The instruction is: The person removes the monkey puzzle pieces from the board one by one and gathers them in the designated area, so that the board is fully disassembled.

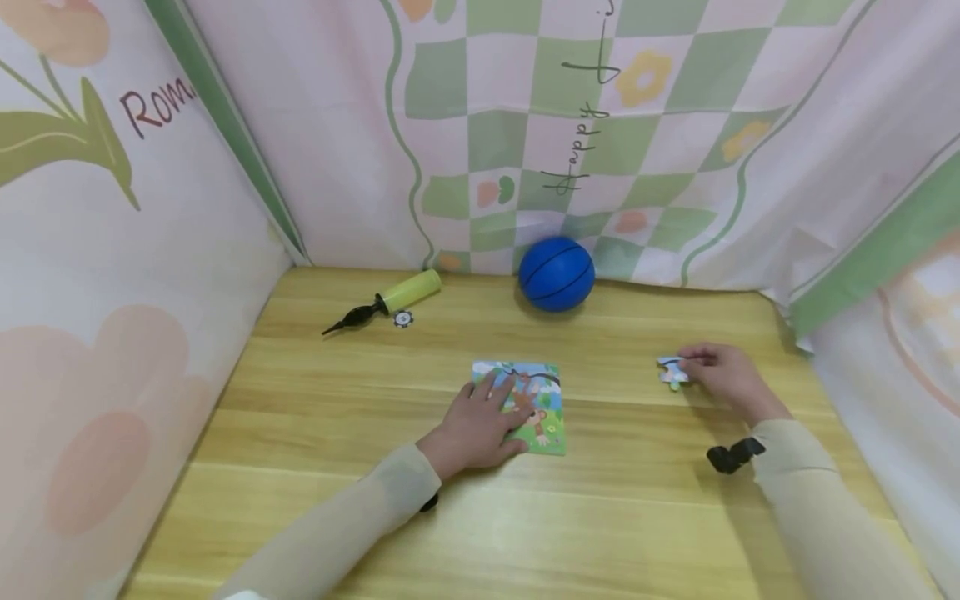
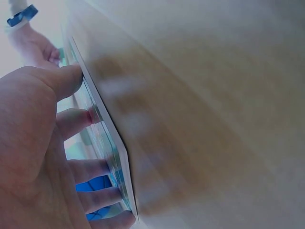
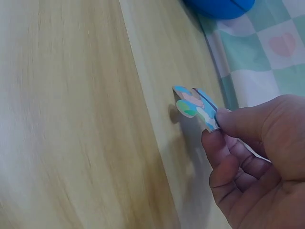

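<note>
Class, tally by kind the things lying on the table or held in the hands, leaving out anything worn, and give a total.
Basketball: 1
Hand pump: 1
Poker chip: 1
Monkey-picture board: 1
Loose jigsaw piece: 1
Total: 5

The left hand [image 1: 476,425] covers part of the monkey picture board [image 1: 550,407] in front of the blue basketball [image 1: 557,273]. Left of the basketball, the poker chip [image 1: 403,319] bears markings too small to read.
</note>
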The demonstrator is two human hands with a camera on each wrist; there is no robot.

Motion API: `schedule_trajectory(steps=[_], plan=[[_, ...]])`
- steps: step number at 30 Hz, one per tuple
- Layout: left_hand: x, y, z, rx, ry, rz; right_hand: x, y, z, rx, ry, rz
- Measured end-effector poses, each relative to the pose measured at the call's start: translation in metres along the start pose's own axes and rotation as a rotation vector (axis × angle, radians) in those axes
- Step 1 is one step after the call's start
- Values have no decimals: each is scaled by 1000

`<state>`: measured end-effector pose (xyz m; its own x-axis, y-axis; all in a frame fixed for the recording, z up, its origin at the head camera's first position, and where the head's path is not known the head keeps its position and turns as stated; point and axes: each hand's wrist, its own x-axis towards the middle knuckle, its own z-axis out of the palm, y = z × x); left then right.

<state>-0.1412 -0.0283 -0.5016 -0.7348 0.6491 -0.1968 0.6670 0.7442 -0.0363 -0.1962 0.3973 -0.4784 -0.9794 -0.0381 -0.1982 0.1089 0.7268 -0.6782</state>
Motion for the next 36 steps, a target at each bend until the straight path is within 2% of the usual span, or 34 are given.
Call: schedule_trajectory(steps=[7,19,23,27,31,36], plan=[[-1,0,0,-6,3,-2,-2,3,-2,12,2,-2],[-5,0,-1,-31,13,-2,-6,1,3,-56,34,-20],[-5,-2,-1,-55,12,1,-6,-16,10,-83,37,-59],[-6,-4,0,-47,13,0,-3,-43,22,-75,-4,-117],[-7,-5,-1,-66,11,3,2,-70,41,-59,-56,-162],[-9,-8,-2,-110,6,-6,6,-98,71,-76,-101,-265]])
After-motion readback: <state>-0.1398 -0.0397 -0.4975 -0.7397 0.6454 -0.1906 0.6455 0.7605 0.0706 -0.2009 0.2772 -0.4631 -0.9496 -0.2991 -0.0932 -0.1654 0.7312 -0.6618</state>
